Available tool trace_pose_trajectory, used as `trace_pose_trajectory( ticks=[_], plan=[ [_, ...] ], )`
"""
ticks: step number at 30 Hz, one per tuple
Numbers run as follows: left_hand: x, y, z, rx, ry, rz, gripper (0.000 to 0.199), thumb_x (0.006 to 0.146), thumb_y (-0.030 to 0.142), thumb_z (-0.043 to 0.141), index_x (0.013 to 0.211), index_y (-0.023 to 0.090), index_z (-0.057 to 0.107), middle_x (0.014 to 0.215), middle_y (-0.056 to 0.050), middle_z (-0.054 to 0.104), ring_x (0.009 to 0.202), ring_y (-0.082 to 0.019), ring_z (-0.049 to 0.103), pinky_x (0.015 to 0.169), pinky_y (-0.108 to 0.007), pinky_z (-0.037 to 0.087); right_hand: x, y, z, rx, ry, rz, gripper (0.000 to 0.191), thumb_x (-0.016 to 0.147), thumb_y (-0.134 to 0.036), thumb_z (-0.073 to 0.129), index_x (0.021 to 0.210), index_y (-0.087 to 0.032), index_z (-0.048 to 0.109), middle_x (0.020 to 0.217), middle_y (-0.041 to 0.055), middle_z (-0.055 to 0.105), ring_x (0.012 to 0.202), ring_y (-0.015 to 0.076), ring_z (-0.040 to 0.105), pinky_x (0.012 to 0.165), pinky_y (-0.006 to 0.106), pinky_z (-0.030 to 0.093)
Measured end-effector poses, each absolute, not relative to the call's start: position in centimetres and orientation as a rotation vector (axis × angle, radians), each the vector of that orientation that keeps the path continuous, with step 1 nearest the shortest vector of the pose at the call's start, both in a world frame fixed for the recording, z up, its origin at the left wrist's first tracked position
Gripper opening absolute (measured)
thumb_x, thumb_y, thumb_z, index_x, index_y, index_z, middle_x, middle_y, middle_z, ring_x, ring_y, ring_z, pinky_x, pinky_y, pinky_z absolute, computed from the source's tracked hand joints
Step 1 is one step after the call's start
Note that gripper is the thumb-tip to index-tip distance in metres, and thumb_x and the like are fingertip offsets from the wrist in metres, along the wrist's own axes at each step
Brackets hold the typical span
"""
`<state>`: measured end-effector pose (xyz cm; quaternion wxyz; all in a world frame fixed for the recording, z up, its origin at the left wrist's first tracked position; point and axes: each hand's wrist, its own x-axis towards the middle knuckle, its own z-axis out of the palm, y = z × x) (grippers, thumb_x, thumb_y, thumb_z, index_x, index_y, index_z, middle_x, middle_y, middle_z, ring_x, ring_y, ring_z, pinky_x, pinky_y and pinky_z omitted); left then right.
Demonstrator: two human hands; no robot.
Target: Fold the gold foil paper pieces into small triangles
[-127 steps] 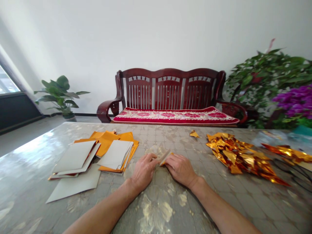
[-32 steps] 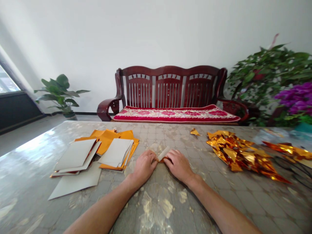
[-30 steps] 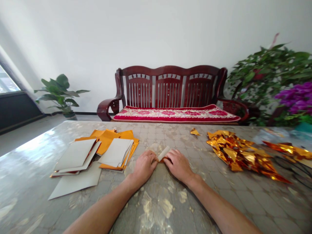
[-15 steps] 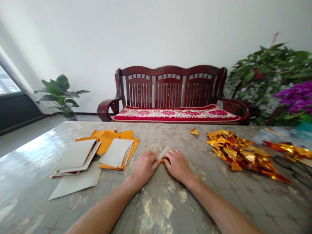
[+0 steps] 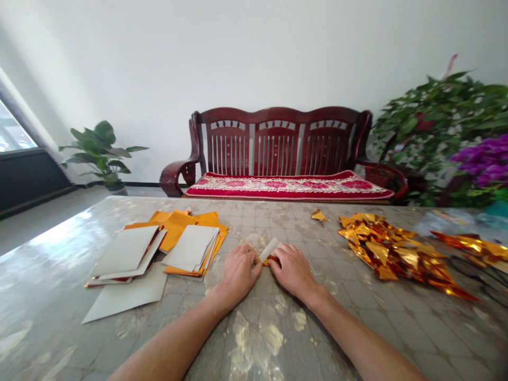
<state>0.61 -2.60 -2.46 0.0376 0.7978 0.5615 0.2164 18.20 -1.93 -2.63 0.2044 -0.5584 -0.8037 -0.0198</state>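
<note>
Foil strip sits between the two hands. Its top looks pale, and a bit of shiny orange foil shows at its lower end. The left hand is closed up and pinches the strip from the left. The right hand is closed up too and pinches it from the right. Both hands rest low, close together, over the table, which has a shiny top with gold marks on it.

To the left of the left hand lie two messy stacks of orange sheets with gray cards on top. One more gray card lies flat in front of them, closer to the person. To the right of the right hand is a big heap of gold foil. Past the hands, a small gold scrap lies alone. Farther right are more gold foil and a black cord.

Across the table stands a dark red wood sofa with a red cushion. A green plant stands to its left, and a leafy plant and purple flowers stand to its right.
</note>
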Motion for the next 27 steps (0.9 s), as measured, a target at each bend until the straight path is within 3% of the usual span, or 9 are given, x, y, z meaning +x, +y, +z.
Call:
trace_pose_trajectory(
  ticks=[17, 27],
  plan=[
    [0.58, -2.32, -2.85, 2.367, 1.787, 0.714, 0.013, 0.084, 0.028, 0.063, 0.073, 0.021, 0.069, 0.096, -0.003, 0.067, 0.095, -0.021, 0.058, 0.088, -0.033, 0.039, 18.71, -1.94, -2.34, -1.621, -2.24, 0.101, 0.029, 0.098, -0.029, 0.044, 0.078, -0.022, 0.064, 0.088, 0.002, 0.068, 0.088, 0.017, 0.059, 0.073, 0.027, 0.034],
    [0.59, -2.39, -2.72, 2.39, 1.784, 0.758, 0.013, 0.082, 0.029, 0.065, 0.072, 0.022, 0.07, 0.094, -0.003, 0.067, 0.096, -0.022, 0.059, 0.089, -0.035, 0.04, 18.4, -1.79, -2.32, -1.738, -2.152, 0.081, 0.026, 0.09, -0.029, 0.053, 0.067, -0.021, 0.06, 0.081, 0.0011, 0.068, 0.082, 0.0159, 0.059, 0.066, 0.026, 0.031]
  ],
)
